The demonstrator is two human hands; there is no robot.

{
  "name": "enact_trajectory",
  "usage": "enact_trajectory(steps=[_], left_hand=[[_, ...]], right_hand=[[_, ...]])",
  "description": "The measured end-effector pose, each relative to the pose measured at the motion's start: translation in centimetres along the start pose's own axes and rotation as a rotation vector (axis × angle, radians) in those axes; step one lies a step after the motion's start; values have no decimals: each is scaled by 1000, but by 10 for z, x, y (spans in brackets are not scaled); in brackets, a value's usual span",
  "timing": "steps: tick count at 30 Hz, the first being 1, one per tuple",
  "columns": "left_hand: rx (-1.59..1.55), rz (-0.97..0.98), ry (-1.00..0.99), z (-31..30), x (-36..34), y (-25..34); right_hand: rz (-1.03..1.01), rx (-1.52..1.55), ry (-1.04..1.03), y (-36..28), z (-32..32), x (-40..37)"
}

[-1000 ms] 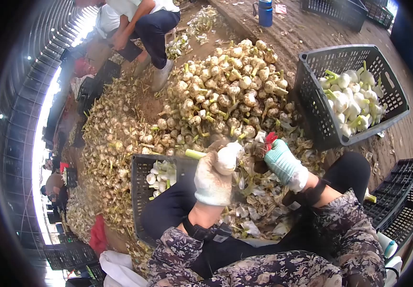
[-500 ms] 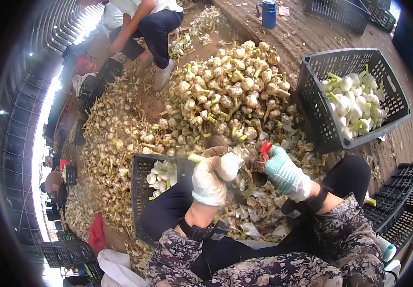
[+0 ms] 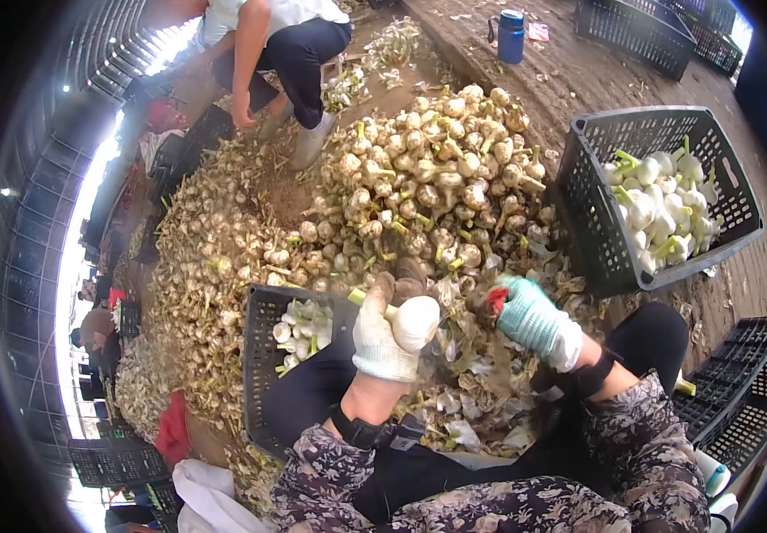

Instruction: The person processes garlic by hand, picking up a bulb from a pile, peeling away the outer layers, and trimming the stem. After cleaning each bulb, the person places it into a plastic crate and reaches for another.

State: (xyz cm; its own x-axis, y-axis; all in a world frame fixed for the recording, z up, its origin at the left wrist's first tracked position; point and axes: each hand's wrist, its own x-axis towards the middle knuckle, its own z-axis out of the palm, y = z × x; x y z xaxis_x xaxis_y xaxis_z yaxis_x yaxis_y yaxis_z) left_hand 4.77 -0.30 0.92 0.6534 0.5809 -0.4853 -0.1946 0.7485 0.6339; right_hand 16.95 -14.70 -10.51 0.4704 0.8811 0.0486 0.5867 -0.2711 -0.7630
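Observation:
My left hand, in a whitish glove, is closed around a peeled white garlic bulb. The bulb's cut green stem points up and left past my thumb. My right hand, in a mint-green knitted glove, is a little to the right, its fingers curled round a small red thing whose kind I cannot make out. A gap separates it from the bulb. Beneath both hands lie loose garlic skins. Just beyond them rises a big heap of unpeeled garlic.
A black crate with peeled bulbs stands by my left knee. Another crate, partly filled with white bulbs, is at the right. Stacked crates stand lower right. A blue flask is at the back; a person crouches upper left.
The garlic bulb has turned in my left hand and sits slightly lower. My right hand has drawn a little away from it. The crouching person's arm has shifted, and my view has tilted slightly up.

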Motion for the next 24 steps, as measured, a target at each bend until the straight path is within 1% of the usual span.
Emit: enact_trajectory(steps=[1, 2, 3, 5, 6, 7, 8, 9, 10, 11, 12, 13, 14, 15, 16, 17, 18, 19, 20, 21, 22, 23, 24], left_hand=[[1, -23, -83, -4, 1, 0], [62, -58, -23, -2, 0, 1], [60, -59, -27, -1, -1, 2], [20, -113, -61, 1, -3, 3], [77, -84, -79, 1, -5, 2], [135, -67, -110, 3, -7, 0], [316, 82, -75, 11, -13, -3], [267, 59, 42, -2, 1, -13], [361, 102, 122, -6, 4, -19], [453, 156, 204, -7, 5, -24], [438, 161, 145, -6, 5, -29], [423, 169, 97, -8, 4, -31], [401, 135, -1, -11, 6, -30], [357, 140, 33, -13, 7, -32], [405, 261, 10, -5, 0, -31], [453, 387, -2, 0, -5, -26], [549, 446, -31, -3, -5, -19], [852, 618, -107, -8, -9, -14], [895, 623, -120, -11, -11, -14], [935, 622, -133, -10, -15, -16], [929, 514, -188, -6, -23, -18], [918, 405, -249, -2, -32, -21], [901, 295, -334, -2, -38, -28]], right_hand=[[143, 75, 25, -36, -34, -2], [126, 84, 112, -42, -39, 0], [127, 80, 113, -48, -42, -1], [38, 542, 199, -62, -50, -1], [218, 1043, 90, -98, -65, -1], [169, 1013, 16, -99, -65, -4], [219, 1397, -140, -96, -51, -4], [115, 1230, -65, -117, -50, -4], [297, 1330, -225, -114, -40, -9], [238, 1188, -83, -118, -36, -18], [222, 1249, -67, -112, -34, -17], [243, 1403, -111, -107, -37, -11], [332, 1385, -73, -103, -41, -15], [420, 1368, -48, -99, -47, -16], [379, 1561, 84, -93, -48, -14], [326, 1432, 175, -86, -61, -16], [258, 1544, 278, -74, -69, -13], [305, 1341, 467, -64, -78, -11], [314, 1392, 518, -47, -93, -19], [137, 1309, 747, -58, -109, -18], [96, 1390, 772, -29, -115, -22], [13, 1357, 823, -23, -124, -28], [58, 1419, 852, -4, -130, -27]])
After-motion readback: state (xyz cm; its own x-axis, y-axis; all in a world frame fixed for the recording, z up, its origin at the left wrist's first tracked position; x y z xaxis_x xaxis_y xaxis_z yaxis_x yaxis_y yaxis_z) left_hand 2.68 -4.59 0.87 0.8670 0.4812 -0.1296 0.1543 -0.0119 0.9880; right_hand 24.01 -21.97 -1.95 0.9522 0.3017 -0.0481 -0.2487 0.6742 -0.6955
